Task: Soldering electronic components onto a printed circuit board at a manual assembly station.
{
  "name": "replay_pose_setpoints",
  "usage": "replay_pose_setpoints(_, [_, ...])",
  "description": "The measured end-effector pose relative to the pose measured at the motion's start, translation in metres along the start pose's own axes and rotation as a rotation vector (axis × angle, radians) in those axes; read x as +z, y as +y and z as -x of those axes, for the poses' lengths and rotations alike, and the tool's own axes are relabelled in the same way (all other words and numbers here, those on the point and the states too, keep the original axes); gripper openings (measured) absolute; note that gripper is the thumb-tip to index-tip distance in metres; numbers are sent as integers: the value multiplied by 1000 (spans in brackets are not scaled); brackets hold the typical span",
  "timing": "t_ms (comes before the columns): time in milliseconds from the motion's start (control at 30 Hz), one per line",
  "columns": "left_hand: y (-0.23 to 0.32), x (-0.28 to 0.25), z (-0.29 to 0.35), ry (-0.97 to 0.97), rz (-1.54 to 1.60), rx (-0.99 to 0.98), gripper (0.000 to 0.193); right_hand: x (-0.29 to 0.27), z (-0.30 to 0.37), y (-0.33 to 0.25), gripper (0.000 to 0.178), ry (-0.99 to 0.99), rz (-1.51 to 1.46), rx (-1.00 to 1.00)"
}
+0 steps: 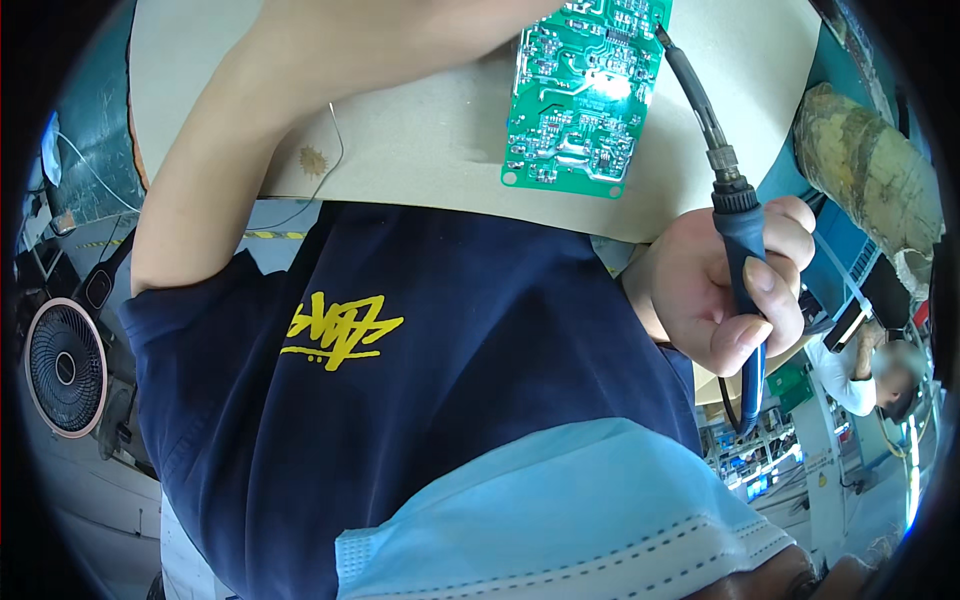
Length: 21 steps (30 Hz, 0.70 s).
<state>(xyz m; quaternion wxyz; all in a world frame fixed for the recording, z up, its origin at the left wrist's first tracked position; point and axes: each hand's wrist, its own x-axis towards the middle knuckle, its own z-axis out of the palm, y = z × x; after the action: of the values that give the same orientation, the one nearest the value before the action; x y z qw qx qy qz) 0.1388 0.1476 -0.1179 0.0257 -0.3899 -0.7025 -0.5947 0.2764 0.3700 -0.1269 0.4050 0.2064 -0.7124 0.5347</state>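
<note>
While the right hand (695,275) is holding a soldering iron (742,240) in curled fingers, the left hand is lying out of view, so its fingers cannot be told. The circuit board (560,105) is showing just inside the near edge of the worktop (420,140), probably light, stiff and fragile, best gripped by its rims. Stylised yellow lettering (345,333) is marking the shirt (490,310).

A green circuit board (580,110), glinting with solder and small components, is lying beyond the right hand (700,290) and to its left. A blue-handled soldering iron (740,230) is slanting up from that hand's grip, its dark tip meeting or hovering at the board's right edge (the view isn't showing which).
</note>
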Motion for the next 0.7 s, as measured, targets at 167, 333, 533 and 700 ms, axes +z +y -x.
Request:
replay_pose_setpoints(167, [-6,-1,-2,-74,-134,100,11,-2,2,-1,33,-30,-1,-53])
replay_pose_setpoints(333, [-5,3,-3,-78,-157,271,11,-5,10,-3,34,28,-5,-86])
replay_pose_setpoints(533, [-13,8,6,-64,-58,226,11,-2,18,-10,33,80,20,-119])
replay_pose_setpoints(700, [-8,6,3,-116,-132,285,12,8,19,-7,33,42,38,-127])
